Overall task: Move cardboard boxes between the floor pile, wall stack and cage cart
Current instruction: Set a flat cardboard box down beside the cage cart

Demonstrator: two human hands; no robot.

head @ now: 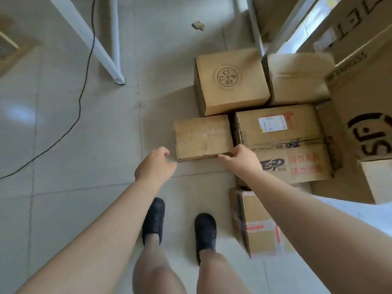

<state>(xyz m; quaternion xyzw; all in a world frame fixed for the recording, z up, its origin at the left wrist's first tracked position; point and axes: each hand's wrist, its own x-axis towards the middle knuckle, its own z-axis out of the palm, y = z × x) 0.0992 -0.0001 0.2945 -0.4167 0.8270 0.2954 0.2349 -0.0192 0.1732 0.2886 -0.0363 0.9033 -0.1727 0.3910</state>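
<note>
A small plain cardboard box lies on the tiled floor at the left edge of the floor pile. My right hand grips its near right corner, thumb along the near edge. Just off the box's near left corner is my left hand, fingers loosely curled and not touching it. Behind the small box stands a box with a round stamp. To its right lies a wide box with a white label and red print.
More boxes crowd the right: a blurred one at the back, a large black-lettered one, and a taped one by my right foot. White table legs and a black cable cross the floor on the left.
</note>
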